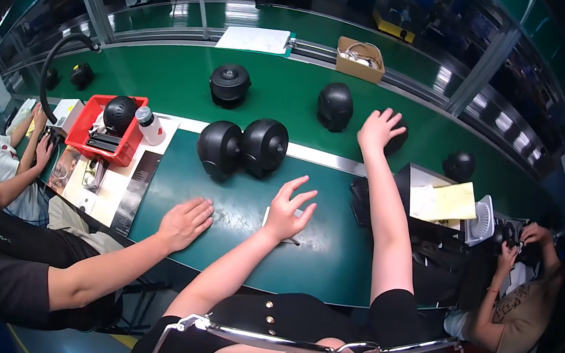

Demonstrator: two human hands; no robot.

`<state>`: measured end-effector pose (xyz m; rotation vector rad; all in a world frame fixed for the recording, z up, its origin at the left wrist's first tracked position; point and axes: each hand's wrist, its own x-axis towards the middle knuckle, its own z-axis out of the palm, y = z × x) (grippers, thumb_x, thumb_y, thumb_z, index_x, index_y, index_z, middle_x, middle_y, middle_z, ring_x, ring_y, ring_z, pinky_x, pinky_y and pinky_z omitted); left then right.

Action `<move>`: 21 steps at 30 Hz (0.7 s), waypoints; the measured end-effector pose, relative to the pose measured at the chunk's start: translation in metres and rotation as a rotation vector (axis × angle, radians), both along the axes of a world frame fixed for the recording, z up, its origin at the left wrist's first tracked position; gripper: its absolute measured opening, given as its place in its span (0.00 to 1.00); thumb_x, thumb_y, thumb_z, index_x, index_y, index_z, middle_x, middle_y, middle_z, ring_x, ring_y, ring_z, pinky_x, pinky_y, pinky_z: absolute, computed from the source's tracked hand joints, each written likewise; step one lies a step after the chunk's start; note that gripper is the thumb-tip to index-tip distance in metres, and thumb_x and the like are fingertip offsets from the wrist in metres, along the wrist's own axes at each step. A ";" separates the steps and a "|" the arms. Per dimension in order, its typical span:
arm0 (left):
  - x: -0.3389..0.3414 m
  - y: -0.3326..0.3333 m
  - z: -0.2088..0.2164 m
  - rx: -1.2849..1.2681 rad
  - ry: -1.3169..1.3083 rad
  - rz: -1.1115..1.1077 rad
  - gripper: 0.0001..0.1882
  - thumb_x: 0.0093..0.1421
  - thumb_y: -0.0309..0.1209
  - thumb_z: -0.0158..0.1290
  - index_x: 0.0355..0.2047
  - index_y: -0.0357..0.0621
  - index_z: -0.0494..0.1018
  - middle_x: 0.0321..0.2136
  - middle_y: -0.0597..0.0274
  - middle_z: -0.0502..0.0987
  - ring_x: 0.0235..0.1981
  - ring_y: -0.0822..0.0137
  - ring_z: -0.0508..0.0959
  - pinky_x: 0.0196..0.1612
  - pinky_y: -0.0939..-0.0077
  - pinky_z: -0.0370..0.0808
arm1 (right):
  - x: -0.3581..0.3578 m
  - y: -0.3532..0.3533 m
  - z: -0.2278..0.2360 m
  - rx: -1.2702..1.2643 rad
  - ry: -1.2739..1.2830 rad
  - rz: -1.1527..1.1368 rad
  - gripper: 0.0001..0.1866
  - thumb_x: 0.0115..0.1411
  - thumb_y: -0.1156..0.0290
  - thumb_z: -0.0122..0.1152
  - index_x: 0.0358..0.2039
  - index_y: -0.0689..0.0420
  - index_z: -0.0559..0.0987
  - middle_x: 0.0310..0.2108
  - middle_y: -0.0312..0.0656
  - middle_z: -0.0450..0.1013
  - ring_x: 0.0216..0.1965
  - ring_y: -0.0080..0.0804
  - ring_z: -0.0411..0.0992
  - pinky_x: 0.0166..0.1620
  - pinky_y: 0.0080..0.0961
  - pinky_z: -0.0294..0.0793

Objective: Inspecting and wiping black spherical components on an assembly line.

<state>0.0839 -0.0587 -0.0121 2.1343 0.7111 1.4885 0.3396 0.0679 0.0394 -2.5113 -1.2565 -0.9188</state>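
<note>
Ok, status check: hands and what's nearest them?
Left hand open above flat tool. Right hand open, on black dome housing. Co-worker's hand flat on green table.

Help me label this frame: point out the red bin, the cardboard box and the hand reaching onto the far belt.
red bin [80, 139], head view, on its front left wall.
cardboard box [351, 65], head view, on its front wall.
right hand [377, 130], head view, on the back of the hand.

Factory assembly line: green conveyor belt [166, 83]
</note>
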 end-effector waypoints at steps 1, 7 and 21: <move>0.001 0.000 0.002 0.015 -0.001 0.003 0.14 0.47 0.27 0.59 0.37 0.44 0.76 0.48 0.50 0.70 0.47 0.51 0.72 0.47 0.64 0.71 | -0.015 -0.002 0.016 0.034 0.086 0.148 0.17 0.46 0.70 0.60 0.39 0.61 0.74 0.50 0.51 0.61 0.56 0.54 0.54 0.55 0.66 0.49; 0.003 0.001 0.001 0.021 0.004 0.022 0.12 0.47 0.26 0.59 0.35 0.44 0.77 0.46 0.50 0.71 0.45 0.52 0.73 0.45 0.66 0.73 | -0.067 0.049 0.007 0.025 0.380 0.452 0.49 0.36 0.58 0.74 0.58 0.48 0.59 0.61 0.52 0.47 0.58 0.55 0.54 0.53 0.51 0.64; -0.005 0.018 -0.024 -1.755 -0.969 -1.667 0.46 0.55 0.66 0.36 0.60 0.38 0.54 0.55 0.33 0.61 0.49 0.39 0.70 0.47 0.49 0.73 | -0.097 -0.133 -0.023 0.412 1.452 1.438 0.60 0.33 0.53 0.78 0.62 0.57 0.51 0.58 0.45 0.55 0.59 0.38 0.56 0.61 0.35 0.54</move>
